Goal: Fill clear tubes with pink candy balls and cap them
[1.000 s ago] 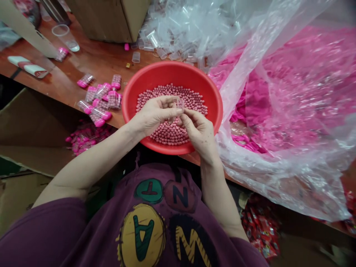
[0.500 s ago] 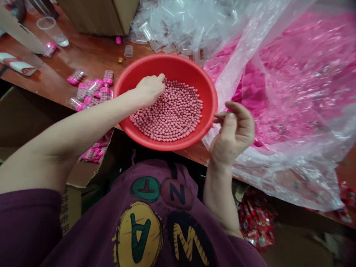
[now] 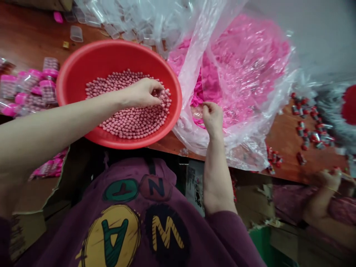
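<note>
A red plastic bowl [image 3: 83, 63] sits at the near table edge, holding a heap of small pink balls [image 3: 130, 115]. My left hand [image 3: 141, 92] reaches across the bowl with fingertips pinched together on the balls at its right side; what they hold is hidden. My right hand [image 3: 213, 116] lies in the mouth of a clear plastic bag of pink caps [image 3: 236, 70] to the right of the bowl. Its fingers are curled shut among the caps, and I cannot make out what they hold.
Filled capsule tubes with pink caps [image 3: 33, 87] lie left of the bowl. Empty clear tubes [image 3: 125, 18] are piled behind it. Red-capped tubes [image 3: 308, 126] are scattered at the right, where another person's hand [image 3: 329, 178] works. Cardboard boxes stand below the table edge.
My hands, joined over the bowl one second ago, have parted. The left moved to the balls at the bowl's right side; the right reached into the bag. The view swung to the right.
</note>
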{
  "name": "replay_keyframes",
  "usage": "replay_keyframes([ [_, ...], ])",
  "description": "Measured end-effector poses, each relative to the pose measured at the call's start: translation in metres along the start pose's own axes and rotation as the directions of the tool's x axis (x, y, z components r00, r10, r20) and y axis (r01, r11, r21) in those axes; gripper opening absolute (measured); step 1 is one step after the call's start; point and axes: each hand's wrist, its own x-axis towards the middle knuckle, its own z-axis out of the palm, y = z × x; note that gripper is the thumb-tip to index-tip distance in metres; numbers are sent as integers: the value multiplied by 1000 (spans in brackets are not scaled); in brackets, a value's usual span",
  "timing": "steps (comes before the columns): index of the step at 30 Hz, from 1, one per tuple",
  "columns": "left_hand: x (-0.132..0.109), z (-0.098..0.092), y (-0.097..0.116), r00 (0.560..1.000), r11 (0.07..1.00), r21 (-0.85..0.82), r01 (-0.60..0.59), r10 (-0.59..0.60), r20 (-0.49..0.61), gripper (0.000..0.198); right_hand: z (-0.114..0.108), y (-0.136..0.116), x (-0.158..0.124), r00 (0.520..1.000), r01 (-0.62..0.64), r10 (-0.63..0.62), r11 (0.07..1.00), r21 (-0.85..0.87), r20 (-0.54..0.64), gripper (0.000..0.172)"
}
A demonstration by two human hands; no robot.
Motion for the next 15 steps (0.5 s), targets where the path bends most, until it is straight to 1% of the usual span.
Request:
replay_keyframes([
  [2, -18, -13, 14, 998, 986, -162, 26, -34, -46, 12, 13, -6, 18, 996, 54, -47, 993, -102, 75, 29],
  [4, -41, -22, 26, 987, 922, -383, 49, -104, -123, 14, 27, -16, 33, 988, 95, -66, 973, -209, 140, 34],
  [6, -64, -25, 34, 971, 816, -576, 47, -173, -165, 12, 38, -25, 41, 981, 88, -26, 944, -319, 192, 35],
  [8, -85, -20, 36, 949, 690, -724, 17, -240, -206, 8, 43, -32, 44, 977, 55, 30, 920, -388, 210, 33],
  [9, -93, -16, 35, 934, 622, -783, -1, -279, -223, 8, 43, -34, 45, 977, 49, 38, 918, -393, 211, 32],
  [11, -103, -9, 32, 901, 495, -869, -28, -364, -236, 8, 37, -37, 47, 981, 54, 24, 920, -387, 194, 31],
  [13, -109, -6, 27, 871, 402, -915, -38, -436, -227, 12, 24, -39, 52, 989, 54, 3, 923, -380, 148, 30],
  [14, -111, -5, 25, 861, 371, -928, -35, -459, -217, 15, 16, -43, 54, 998, 35, -13, 928, -372, 62, 32],
  [15, -112, -6, 23, 855, 349, -937, -34, -475, -208, 16, 8, -49, 55, 999, 16, -31, 933, -359, -36, 39],
])
